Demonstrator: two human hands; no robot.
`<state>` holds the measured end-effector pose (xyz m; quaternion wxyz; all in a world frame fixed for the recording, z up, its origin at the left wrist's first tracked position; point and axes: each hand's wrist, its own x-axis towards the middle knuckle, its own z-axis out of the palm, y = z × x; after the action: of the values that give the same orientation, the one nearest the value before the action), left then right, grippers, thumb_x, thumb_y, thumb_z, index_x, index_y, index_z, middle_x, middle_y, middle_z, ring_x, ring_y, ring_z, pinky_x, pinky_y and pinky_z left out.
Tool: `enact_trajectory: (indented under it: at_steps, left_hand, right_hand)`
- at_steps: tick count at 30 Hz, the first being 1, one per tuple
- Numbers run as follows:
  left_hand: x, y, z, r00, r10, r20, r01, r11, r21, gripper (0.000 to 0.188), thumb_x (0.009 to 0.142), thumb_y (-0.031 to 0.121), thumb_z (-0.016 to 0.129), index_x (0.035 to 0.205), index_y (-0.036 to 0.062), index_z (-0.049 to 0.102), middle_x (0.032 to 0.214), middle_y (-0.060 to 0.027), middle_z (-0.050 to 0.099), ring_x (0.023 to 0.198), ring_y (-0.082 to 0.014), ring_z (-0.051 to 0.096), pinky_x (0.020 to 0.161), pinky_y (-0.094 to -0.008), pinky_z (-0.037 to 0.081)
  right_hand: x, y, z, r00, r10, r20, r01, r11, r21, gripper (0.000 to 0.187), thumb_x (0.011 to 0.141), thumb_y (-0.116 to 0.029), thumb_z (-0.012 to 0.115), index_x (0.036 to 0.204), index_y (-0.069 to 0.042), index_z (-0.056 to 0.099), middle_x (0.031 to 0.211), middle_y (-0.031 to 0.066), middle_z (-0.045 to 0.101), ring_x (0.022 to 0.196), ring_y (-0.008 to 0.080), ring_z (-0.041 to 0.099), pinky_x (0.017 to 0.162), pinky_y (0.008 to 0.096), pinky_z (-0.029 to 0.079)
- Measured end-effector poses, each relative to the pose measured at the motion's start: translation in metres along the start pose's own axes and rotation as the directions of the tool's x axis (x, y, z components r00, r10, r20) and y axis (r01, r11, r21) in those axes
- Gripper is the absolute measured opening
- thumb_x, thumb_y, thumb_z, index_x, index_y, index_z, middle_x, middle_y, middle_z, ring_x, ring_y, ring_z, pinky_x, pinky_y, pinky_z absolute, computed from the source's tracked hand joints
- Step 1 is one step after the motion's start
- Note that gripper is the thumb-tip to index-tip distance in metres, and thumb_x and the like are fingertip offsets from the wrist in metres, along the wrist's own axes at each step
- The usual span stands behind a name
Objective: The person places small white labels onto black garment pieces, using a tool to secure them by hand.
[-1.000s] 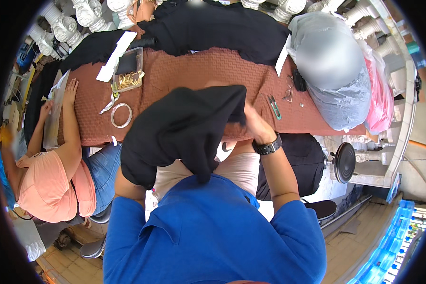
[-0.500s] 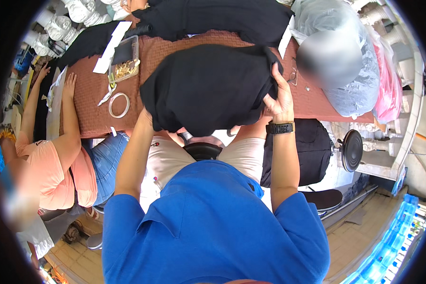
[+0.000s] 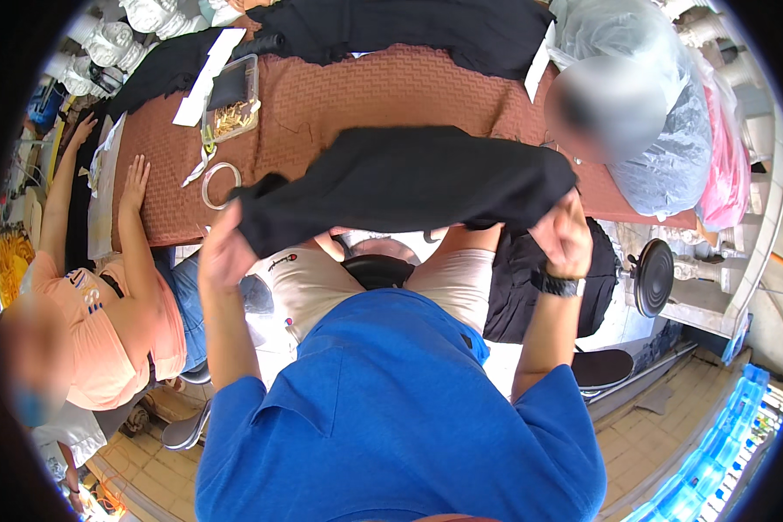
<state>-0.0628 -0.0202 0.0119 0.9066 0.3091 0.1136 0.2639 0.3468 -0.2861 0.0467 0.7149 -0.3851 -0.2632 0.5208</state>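
Observation:
A piece of black cloth (image 3: 409, 178) is stretched between my two hands, above my lap and the near edge of the table. My left hand (image 3: 224, 248) grips its left corner. At the opposite end, my right hand (image 3: 565, 237) is closed on the cloth, with a dark watch on that wrist. The cloth's underside and the fingertips behind it are hidden. Its garment kind cannot be made out.
A brown textured cloth covers the table (image 3: 304, 109). On it are a clear box of brass-coloured pieces (image 3: 232, 117), a tape roll (image 3: 221, 185), more black fabric (image 3: 400, 30) and a stuffed plastic bag (image 3: 670, 165). A co-worker's hand (image 3: 136, 181) rests at the left.
My hands have moved apart and slightly nearer to me. The black cloth has gone from a rounded bundle to a wide, flatter stretch. The co-worker leans differently.

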Motion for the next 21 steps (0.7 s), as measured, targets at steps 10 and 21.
enact_trajectory:
  at_steps: [10, 21]
  left_hand:
    - [0.006, 0.082, 0.05, 0.94, 0.337, 0.055, -0.341, 0.927, 0.153, 0.044, 0.106, 0.026, 0.047, 0.135, -0.0063, 0.056, 0.138, -0.0137, 0.061, 0.129, -0.0247, 0.057, 0.115, -0.0417, 0.039]
    - [0.088, 0.107, 0.122, 0.856, 0.41, 0.315, -0.467, 0.875, 0.13, 0.054, 0.11, 0.032, 0.041, 0.146, -0.0077, 0.041, 0.15, -0.017, 0.049, 0.141, -0.0274, 0.046, 0.121, -0.0442, 0.031]
  right_hand:
    - [0.014, -0.083, 0.056, 0.939, -0.187, -0.289, 0.146, 0.977, -0.157, 0.048, 0.099, -0.024, 0.064, 0.136, 0.002, 0.05, 0.124, 0.0156, 0.065, 0.109, 0.0244, 0.066, 0.098, 0.0348, 0.051]
    - [0.092, -0.151, 0.07, 0.863, -0.459, -0.213, 0.377, 0.864, -0.333, 0.044, 0.1, -0.006, 0.058, 0.138, 0.013, 0.049, 0.138, 0.024, 0.058, 0.119, 0.0293, 0.065, 0.104, 0.0415, 0.052]
